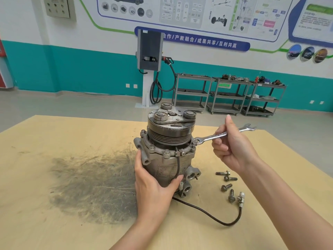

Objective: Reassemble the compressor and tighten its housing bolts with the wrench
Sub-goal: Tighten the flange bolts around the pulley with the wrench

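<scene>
A grey metal compressor (pixel 167 159) stands upright on the wooden table (pixel 72 177), pulley end up. Several bolts sit in its housing flange, one of them (pixel 166 152) at the front. My left hand (pixel 153 184) wraps the lower housing from the left and front. My right hand (pixel 232 147) grips the shaft of a silver combination wrench (pixel 223 134). The wrench's ring end rests on a flange bolt (pixel 195 141) at the compressor's right side, and its open end points away to the right.
Several loose bolts (pixel 227 183) lie on the table right of the compressor. Its black cable (pixel 216 218) with a connector (pixel 241 197) trails across the near right. A dark grease smear (pixel 93 184) covers the table to the left. Shelving carts (pixel 228 94) and a charger post (pixel 148 69) stand far behind.
</scene>
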`<state>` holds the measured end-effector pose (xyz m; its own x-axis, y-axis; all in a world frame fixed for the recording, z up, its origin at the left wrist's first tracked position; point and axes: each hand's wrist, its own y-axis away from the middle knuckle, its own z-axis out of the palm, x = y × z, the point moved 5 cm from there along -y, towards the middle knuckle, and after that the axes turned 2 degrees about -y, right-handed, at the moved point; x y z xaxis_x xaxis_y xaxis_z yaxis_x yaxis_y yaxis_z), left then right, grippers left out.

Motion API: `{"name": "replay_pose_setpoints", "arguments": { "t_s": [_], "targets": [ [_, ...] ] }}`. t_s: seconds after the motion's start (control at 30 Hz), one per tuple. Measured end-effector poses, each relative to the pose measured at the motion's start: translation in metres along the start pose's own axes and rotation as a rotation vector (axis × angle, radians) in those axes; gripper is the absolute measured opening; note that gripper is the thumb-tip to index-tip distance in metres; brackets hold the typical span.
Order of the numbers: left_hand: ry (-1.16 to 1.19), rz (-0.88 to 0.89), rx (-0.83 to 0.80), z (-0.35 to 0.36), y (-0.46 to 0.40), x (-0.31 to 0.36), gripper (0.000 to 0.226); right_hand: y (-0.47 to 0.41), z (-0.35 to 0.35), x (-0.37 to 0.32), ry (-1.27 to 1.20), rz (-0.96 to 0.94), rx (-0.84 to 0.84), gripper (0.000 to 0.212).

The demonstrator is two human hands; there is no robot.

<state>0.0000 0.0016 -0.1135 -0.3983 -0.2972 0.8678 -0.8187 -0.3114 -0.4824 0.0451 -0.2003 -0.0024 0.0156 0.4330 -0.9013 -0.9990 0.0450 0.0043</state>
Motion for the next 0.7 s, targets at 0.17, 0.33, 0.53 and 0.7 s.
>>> {"name": "replay_pose_setpoints", "arguments": {
  "t_s": [0.17,0.33,0.53,0.7],
  "targets": [
    [0.004,0.005,0.000,0.000,-0.001,-0.001,0.122,-0.013,0.010,-0.004,0.067,0.115,-0.090,0.052],
    [0.005,0.008,0.001,0.001,-0.001,0.000,0.120,-0.022,0.023,-0.001,0.155,0.169,-0.171,0.054],
    [0.014,-0.003,-0.005,0.001,-0.001,0.000,0.121,-0.006,0.013,0.014,-0.058,-0.101,-0.048,0.058],
    [0.013,-0.008,-0.003,0.001,-0.001,0.000,0.120,0.051,0.013,0.011,0.334,-0.697,0.076,0.050]
  ]
}}
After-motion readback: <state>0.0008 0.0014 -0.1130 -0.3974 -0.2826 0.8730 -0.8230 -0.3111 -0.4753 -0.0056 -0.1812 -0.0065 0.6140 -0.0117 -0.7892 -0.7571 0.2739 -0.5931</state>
